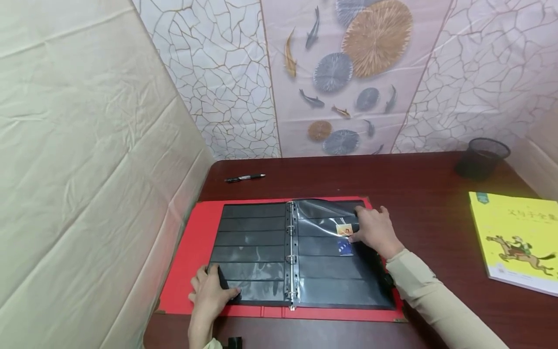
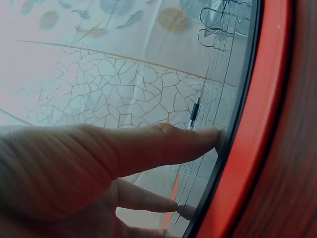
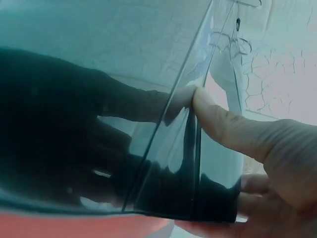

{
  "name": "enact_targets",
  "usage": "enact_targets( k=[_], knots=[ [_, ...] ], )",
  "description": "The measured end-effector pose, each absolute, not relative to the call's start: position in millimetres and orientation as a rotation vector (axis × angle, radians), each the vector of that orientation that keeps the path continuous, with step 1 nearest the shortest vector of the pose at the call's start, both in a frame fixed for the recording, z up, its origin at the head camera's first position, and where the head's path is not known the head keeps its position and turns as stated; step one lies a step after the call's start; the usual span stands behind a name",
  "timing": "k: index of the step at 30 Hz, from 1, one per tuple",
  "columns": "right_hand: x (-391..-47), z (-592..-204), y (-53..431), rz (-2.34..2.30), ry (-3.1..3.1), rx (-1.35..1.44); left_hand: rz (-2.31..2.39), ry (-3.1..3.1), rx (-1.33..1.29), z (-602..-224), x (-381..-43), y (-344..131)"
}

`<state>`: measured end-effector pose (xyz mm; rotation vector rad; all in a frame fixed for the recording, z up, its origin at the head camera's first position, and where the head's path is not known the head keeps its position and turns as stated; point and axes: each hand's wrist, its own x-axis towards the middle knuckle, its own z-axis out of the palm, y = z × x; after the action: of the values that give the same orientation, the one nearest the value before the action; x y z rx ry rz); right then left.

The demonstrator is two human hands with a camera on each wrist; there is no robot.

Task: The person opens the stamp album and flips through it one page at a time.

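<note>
A red ring-bound stamp album lies open, with black pocket pages on both sides of its metal rings. My right hand grips the right-hand page near its outer edge, thumb on the face and other fingers behind the edge; the page bulges there. A yellow-orange stamp and a blue stamp sit in its strips, close to the thumb. My left hand rests at the lower left corner of the left-hand page, its straight thumb touching the surface.
Behind the album lies a black pen on the dark red table. A black mesh bin stands at the back right. Nearer on the right is a yellow book. Cloth-covered walls close off the left and back.
</note>
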<state>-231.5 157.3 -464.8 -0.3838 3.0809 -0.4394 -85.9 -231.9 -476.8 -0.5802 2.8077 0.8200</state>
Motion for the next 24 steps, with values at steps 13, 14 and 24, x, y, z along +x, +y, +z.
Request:
enact_targets(
  k=[13, 14, 24],
  knots=[
    [-228.7, -466.5, 160.9, -0.560, 3.058, -0.361, 0.813, 2.824, -0.598, -479.9, -85.8, -231.4],
    [-228.3, -466.1, 161.3, -0.578, 3.041, -0.359, 0.811, 2.822, -0.598, -479.8, -85.7, -231.2],
    [-227.6, -454.6, 176.3, -1.030, 2.813, -0.267, 0.801, 2.807, -0.575, -479.1, -87.3, -234.2]
  ],
)
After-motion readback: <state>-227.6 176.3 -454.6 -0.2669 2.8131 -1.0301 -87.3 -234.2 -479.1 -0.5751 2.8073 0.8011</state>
